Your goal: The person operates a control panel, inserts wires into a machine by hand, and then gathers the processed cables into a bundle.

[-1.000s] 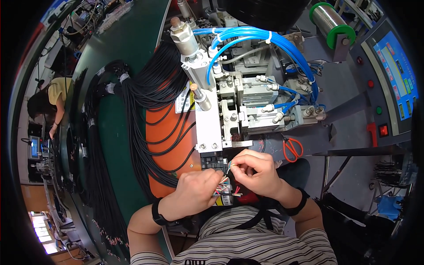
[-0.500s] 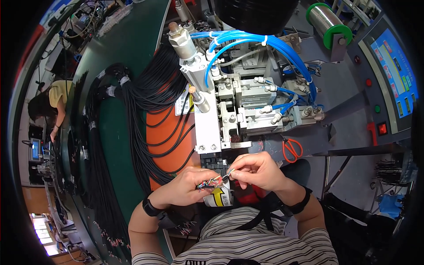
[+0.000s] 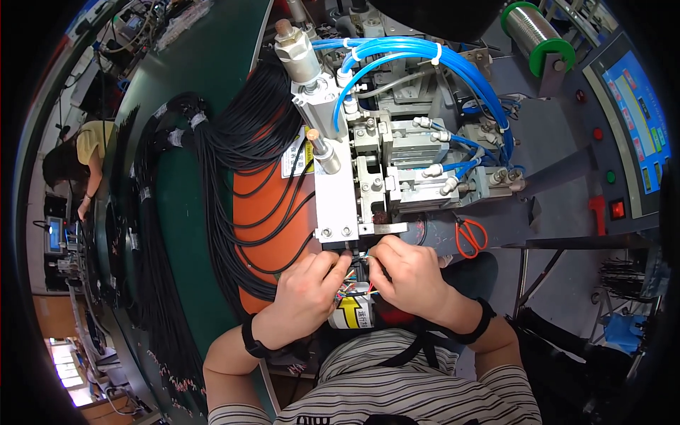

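Both my hands are at the near end of the machine's bright metal block (image 3: pixel 335 205). My left hand (image 3: pixel 306 289) is closed in a pinch, its thumb and forefinger at the dark fixture (image 3: pixel 345 247) under the block. Thin multicoloured wires (image 3: pixel 347 288) stick out beside those fingers, above a white label with a yellow arrow (image 3: pixel 352 312). My right hand (image 3: pixel 411 275) pinches fine wire ends (image 3: pixel 365 258) at the fixture's right side. The fingertips hide most of the gripped parts, and the cable's black jacket is barely visible.
Blue air hoses (image 3: pixel 453 67) arch over metal cylinders. Black cables (image 3: pixel 212 184) lie on the green table (image 3: pixel 173 234) and orange surface (image 3: pixel 258 209). Orange-handled scissors (image 3: pixel 470 238) lie right. A solder spool (image 3: pixel 536 35) and touch screen (image 3: pixel 635 120) stand beyond. Another person (image 3: pixel 81 159) works far left.
Both hands have moved forward, from in front of the machine up to the fixture. The coloured wires, earlier bunched in my left hand, now show between the hands. The view has shifted slightly.
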`<act>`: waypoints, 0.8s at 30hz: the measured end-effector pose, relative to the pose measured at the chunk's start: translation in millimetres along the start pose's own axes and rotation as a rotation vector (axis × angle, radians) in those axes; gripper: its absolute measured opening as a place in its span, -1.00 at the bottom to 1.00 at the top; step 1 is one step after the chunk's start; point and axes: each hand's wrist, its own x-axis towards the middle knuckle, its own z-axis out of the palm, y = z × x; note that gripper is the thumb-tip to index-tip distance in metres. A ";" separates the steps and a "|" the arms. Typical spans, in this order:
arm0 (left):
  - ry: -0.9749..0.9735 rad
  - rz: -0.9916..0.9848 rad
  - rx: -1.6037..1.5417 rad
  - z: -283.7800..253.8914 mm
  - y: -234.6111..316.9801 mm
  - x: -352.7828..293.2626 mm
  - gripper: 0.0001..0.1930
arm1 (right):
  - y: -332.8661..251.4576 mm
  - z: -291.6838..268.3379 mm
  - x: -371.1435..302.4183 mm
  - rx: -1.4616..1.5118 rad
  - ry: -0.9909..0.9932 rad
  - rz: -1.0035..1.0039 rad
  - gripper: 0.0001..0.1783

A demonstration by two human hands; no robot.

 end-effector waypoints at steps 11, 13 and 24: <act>-0.039 0.043 -0.029 -3.0 -7.1 2.7 -0.30 | 1.9 2.9 -3.2 0.062 0.047 0.014 -0.92; -0.063 0.079 -0.024 -5.8 -8.8 3.4 -0.31 | 0.8 3.6 -3.5 0.052 0.053 0.016 -0.92; -0.177 0.224 0.196 -14.3 0.4 11.8 -0.35 | -7.7 -10.8 6.0 -0.269 -0.232 -0.010 -0.91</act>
